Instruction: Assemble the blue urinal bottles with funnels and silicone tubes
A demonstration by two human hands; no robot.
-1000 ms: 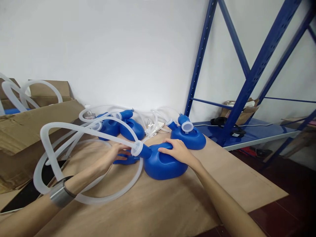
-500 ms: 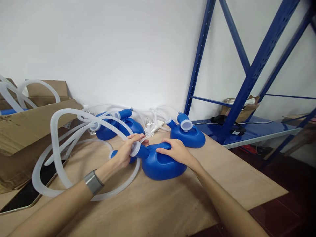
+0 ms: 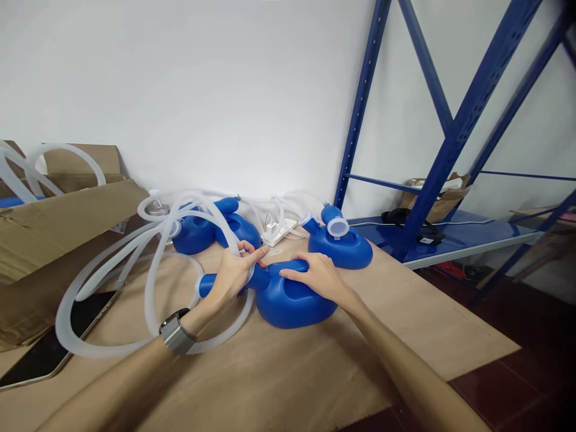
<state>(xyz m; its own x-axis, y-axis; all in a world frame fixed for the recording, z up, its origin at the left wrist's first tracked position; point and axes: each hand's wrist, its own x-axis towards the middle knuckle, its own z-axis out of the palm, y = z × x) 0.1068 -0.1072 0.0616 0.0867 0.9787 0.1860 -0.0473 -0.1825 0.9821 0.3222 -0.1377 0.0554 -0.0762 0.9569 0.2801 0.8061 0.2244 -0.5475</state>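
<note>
A blue plastic urinal bottle (image 3: 294, 309) rests on the table in front of me. My right hand (image 3: 317, 273) is closed over the bottle's top handle, thumb on the near side. My left hand (image 3: 236, 270) is wrapped round the white cap at the bottle's neck, mostly covering it, with the thumb pointing right. From that cap a translucent white hose (image 3: 150, 288) loops out to the left. Behind my left wrist lies a blue tube-shaped piece (image 3: 207, 285) with a pale rim.
More blue bottles stand behind: one at right (image 3: 339, 249) and others at left (image 3: 193, 234). A power strip (image 3: 281, 231) lies near the wall. At left are a cardboard box (image 3: 67, 228) holding hoses and a dark tablet (image 3: 40, 360). Blue shelving (image 3: 450, 150) rises at right.
My left hand has turned over the cap, its wrist rotating and covering more of it. The hose loop has dropped and swung to the right. My right hand keeps its hold.
</note>
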